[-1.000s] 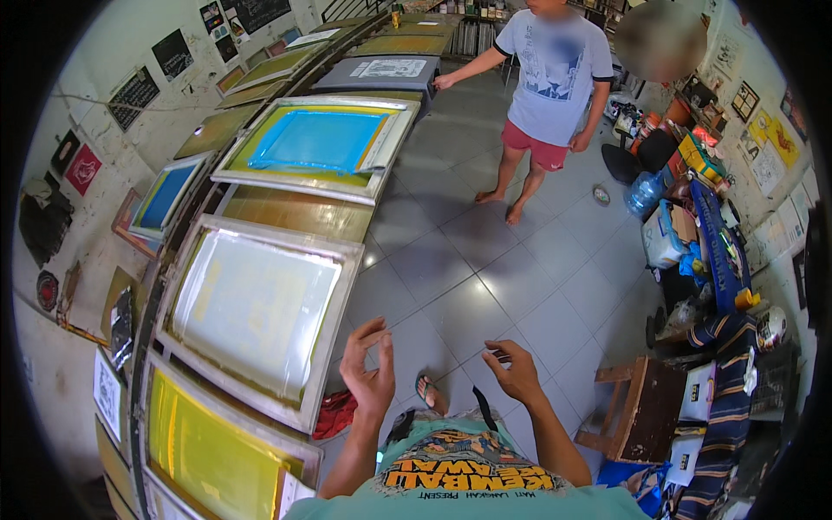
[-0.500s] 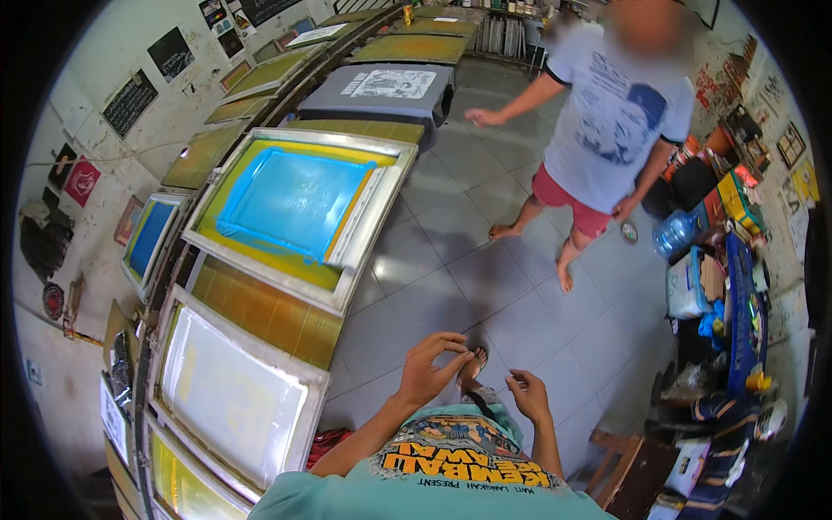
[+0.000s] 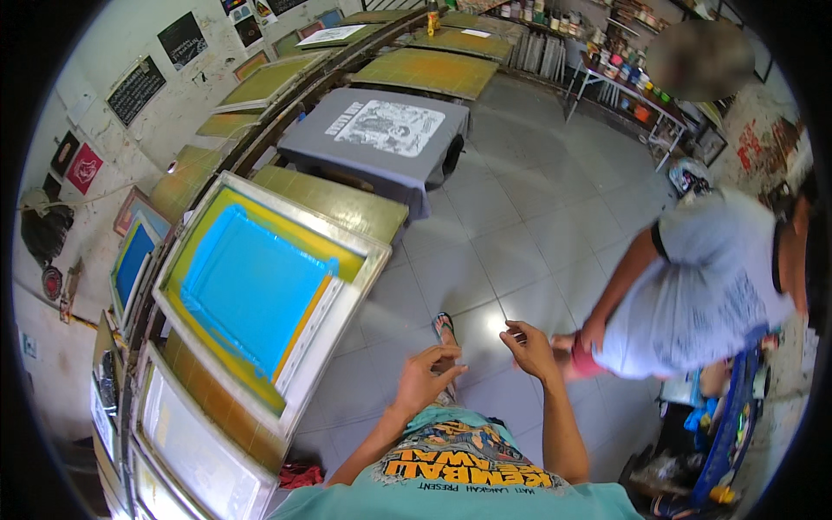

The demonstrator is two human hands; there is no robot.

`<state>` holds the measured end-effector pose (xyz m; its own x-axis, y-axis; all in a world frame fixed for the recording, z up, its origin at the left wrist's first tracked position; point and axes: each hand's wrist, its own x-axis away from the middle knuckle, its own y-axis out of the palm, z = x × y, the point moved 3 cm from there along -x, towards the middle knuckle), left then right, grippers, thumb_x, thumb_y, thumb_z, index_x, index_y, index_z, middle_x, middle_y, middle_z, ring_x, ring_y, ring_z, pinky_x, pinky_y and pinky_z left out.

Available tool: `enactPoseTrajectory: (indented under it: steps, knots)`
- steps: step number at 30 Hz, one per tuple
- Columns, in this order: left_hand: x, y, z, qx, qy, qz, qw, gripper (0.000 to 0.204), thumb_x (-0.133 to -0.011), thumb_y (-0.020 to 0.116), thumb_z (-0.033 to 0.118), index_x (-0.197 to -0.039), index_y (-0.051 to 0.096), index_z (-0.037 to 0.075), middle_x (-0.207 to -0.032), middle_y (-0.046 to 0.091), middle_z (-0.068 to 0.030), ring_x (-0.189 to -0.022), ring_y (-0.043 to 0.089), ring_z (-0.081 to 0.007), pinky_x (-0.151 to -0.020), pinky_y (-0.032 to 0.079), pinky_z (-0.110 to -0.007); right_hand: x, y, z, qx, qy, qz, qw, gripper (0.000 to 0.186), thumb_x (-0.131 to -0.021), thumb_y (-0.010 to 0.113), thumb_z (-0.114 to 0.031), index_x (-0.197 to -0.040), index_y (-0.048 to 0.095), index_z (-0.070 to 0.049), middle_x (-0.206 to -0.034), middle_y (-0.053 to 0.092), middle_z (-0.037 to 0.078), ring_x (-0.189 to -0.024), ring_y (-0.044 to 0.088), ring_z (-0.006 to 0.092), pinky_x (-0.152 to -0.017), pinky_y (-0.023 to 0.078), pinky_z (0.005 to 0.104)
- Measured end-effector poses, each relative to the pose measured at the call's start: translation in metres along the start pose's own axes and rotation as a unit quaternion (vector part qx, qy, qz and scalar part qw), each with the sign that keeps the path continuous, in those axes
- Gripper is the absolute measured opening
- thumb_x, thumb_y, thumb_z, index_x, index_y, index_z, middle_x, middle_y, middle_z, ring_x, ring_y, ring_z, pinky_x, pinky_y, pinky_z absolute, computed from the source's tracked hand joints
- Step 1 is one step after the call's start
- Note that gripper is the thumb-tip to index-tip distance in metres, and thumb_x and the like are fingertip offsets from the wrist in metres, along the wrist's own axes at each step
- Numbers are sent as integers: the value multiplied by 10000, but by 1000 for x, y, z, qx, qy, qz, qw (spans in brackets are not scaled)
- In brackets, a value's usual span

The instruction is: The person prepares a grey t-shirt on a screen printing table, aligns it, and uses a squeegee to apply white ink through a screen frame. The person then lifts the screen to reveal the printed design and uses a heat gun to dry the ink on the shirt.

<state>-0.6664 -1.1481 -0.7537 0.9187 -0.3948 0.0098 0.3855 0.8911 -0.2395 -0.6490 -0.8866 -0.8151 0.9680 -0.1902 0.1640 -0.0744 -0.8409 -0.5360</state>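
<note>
Both my hands are empty, held in front of my teal shirt above the tiled floor. My left hand (image 3: 431, 377) has loosely curved fingers with a gap to the thumb. My right hand (image 3: 530, 348) is raised beside it, fingers apart, touching nothing. Left of my left hand, a screen-printing frame (image 3: 354, 303) lies tilted over the long bench. Bright blue ink (image 3: 260, 295) covers the middle of its mesh. A squeegee (image 3: 314, 334) with a pale handle and orange blade rests along the frame's right side. Farther on, a grey T-shirt (image 3: 316, 139) with a white print is stretched over a board.
Another person (image 3: 702, 286) is close on my right, leaning past me. Yellowish printing boards (image 3: 425, 71) line the bench, and a pale screen frame (image 3: 204, 438) lies nearest me. A table (image 3: 637, 95) with jars stands at the back right. Grey tiles (image 3: 485, 221) run along the bench.
I have moved forward along the bench, so the grey T-shirt and blue-inked screen appear nearer. The other person has come from ahead to my right side. My hands remain empty.
</note>
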Motion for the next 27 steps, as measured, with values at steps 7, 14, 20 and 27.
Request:
enactPoseTrajectory:
  steps: [7,14,20,27]
  knots:
    - [-210,21,0,-120,21,-77,990,458,-948,658,283,-1368,599,112,-948,755,-95,-846,715,-257,-814,544,-365,-170,-68,38,32,78,9,996,492,-909,700,-360,-1230,657,11,-1015,730,200,-886,717,275,-810,552,365]
    - [-423,62,49,-94,5,-159,983,425,-994,567,367,-1338,632,127,-810,754,-61,-794,711,-275,-774,536,-373,-292,-204,92,80,135,188,970,465,-923,690,-328,-1229,648,19,-957,734,196,-876,718,304,-801,544,394]
    - [-593,113,60,-139,52,-222,964,398,-961,613,319,-1275,662,79,-943,756,-107,-801,713,-299,-777,540,-379,-377,-277,192,121,241,154,950,505,-903,706,-383,-1203,664,22,-839,722,174,-801,702,265,-773,537,386]
    - [-774,179,76,-93,61,-119,987,343,-953,636,294,-1192,703,56,-1085,740,-136,-944,712,-329,-845,541,-402,-562,-360,201,124,232,73,962,539,-871,733,-379,-1229,647,14,-962,720,209,-957,684,354,-875,525,443]
